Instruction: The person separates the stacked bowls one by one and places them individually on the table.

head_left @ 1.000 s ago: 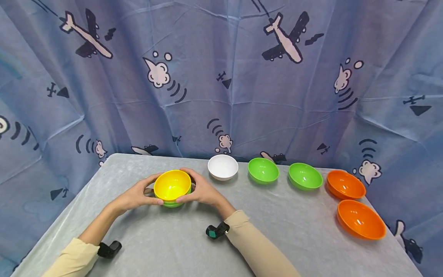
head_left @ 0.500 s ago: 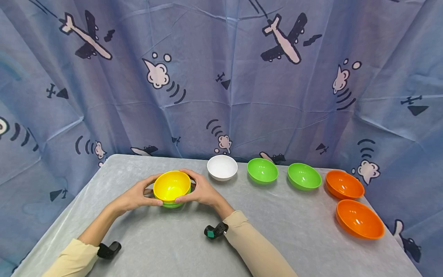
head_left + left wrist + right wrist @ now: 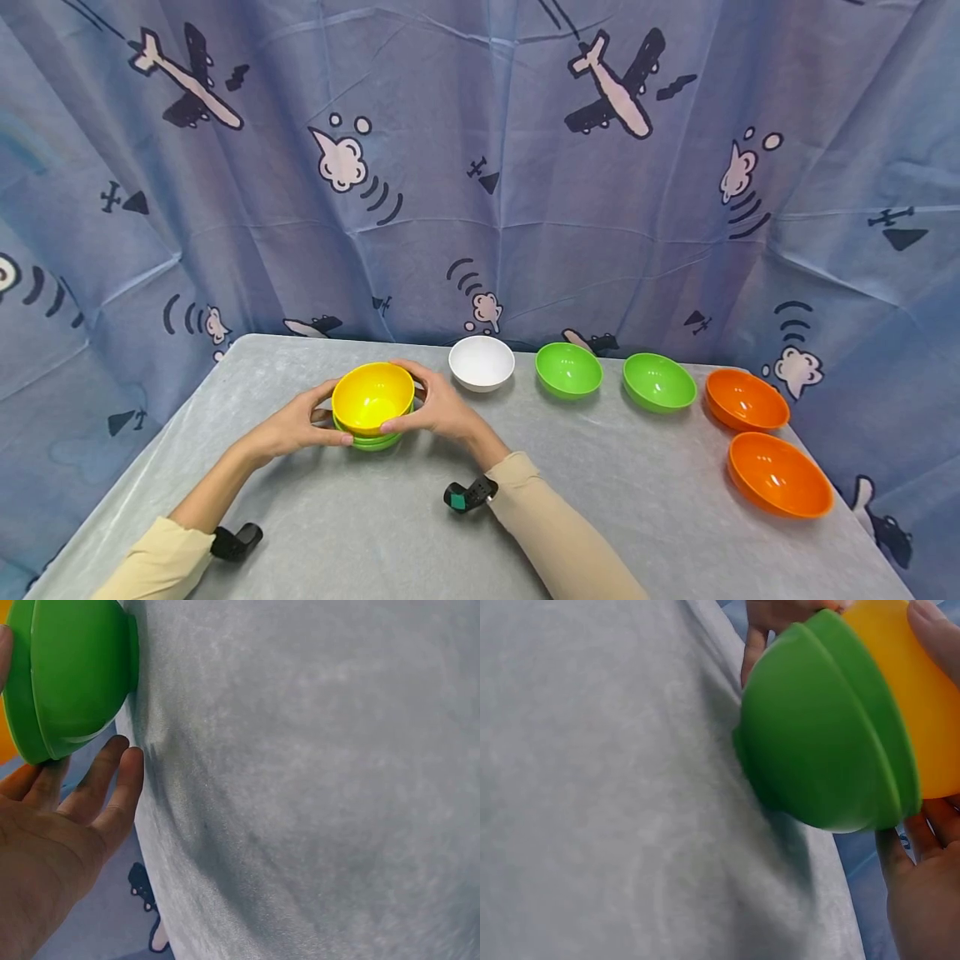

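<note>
A yellow bowl (image 3: 372,396) sits on top of nested green bowls (image 3: 377,444) at the left of the table, with its right side raised. My right hand (image 3: 444,410) grips the yellow bowl, thumb on its near side and fingers behind it. From the left, my left hand (image 3: 296,427) holds the green stack, its thumb at the front near the rims. In the right wrist view the yellow bowl (image 3: 926,712) leans partly out of the green bowls (image 3: 817,739). Fingers (image 3: 112,787) reach the green rim from behind in the left wrist view.
Along the back edge stand a white bowl (image 3: 482,363) and two separate green bowls (image 3: 568,371) (image 3: 659,383). Two orange bowls (image 3: 747,400) (image 3: 780,475) are at the right edge. A grey cloth covers the table (image 3: 600,492); a patterned blue curtain (image 3: 450,125) hangs behind.
The right hand has moved slightly up, lifting the right side of the yellow bowl so that it now tilts. The left hand and the green stack stay in place.
</note>
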Available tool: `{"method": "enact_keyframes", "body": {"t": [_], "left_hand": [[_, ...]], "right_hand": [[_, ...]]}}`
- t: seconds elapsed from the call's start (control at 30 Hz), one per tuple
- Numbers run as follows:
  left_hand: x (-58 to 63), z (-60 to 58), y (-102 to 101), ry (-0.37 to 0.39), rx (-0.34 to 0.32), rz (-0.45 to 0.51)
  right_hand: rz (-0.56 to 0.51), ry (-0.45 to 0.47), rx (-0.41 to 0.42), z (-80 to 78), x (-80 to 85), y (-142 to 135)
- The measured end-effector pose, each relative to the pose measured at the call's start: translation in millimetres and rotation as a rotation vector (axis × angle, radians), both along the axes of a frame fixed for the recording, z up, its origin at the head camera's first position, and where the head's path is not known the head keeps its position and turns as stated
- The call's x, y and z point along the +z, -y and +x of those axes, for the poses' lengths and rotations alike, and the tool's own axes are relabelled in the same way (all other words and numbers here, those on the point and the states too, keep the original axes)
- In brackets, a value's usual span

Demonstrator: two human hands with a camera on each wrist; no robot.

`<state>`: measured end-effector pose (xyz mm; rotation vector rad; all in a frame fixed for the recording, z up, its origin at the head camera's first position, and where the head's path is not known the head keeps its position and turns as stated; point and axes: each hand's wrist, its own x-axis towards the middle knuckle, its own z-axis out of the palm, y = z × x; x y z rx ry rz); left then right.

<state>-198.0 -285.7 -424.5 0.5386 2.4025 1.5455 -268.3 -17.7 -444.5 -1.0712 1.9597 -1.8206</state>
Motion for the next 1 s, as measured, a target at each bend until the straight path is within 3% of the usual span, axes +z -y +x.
{"method": "enact_keyframes", "body": {"t": [0.33,0.57,1.0], "left_hand": [[-1.7,-1.4,0,0.017,0.003,0.012],[1.4,0.5,-1,0.003,-0.008,-0.005],[-0.9,-0.5,-2,0.019,-0.001,-0.001]], "right_hand": [[-0.068,-0.076,-0.009,-3.1,18.3,-12],[-0.137,-0.045,-0.014,-2.2,27.5,-24],[-0.142,0.003,-0.045,-4.2,28.1,-52]]}}
